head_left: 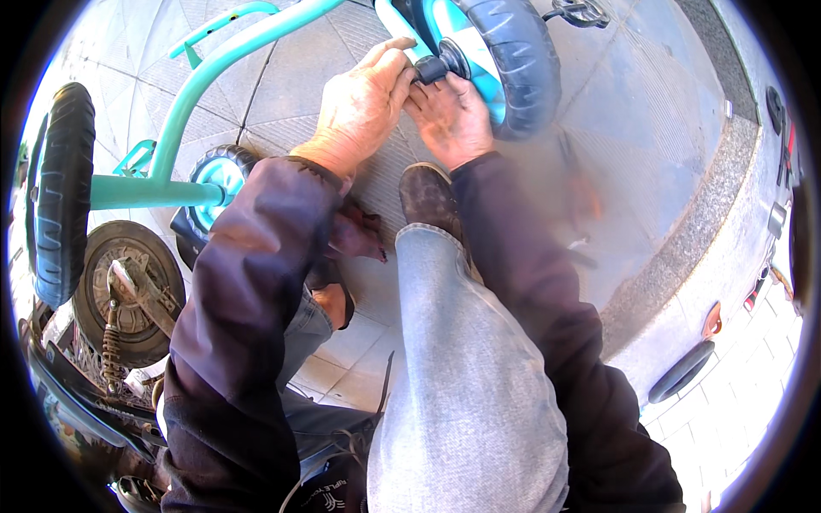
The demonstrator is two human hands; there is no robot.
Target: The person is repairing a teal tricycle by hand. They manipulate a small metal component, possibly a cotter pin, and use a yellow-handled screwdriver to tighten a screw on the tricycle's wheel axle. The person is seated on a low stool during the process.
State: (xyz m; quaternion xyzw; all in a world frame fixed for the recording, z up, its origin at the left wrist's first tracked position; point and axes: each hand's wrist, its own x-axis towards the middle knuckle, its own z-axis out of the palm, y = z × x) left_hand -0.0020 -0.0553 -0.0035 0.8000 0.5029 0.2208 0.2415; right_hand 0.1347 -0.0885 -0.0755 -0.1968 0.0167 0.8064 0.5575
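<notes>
At the top centre, both hands are at the hub of a turquoise wheel (479,79) with a black tyre. My left hand (363,107) is closed, thumb and fingers against a short black cylindrical fitting (430,70) beside the hub. My right hand (447,124) reaches up from below with curled fingers touching the same fitting, its fingertips partly hidden. The wheel belongs to a turquoise tubular frame (205,77), which curves away to the left to another black-tyred wheel (64,192) and a smaller wheel (225,175) behind my left sleeve.
A motorbike wheel with a spring (128,291) is at the lower left. A pedal (581,13) sits at the top right. A raised stone edge (710,197) curves along the right, with tools (778,218) and a black ring (680,372) near it. My shoe (423,192) is below my hands on grey tiles.
</notes>
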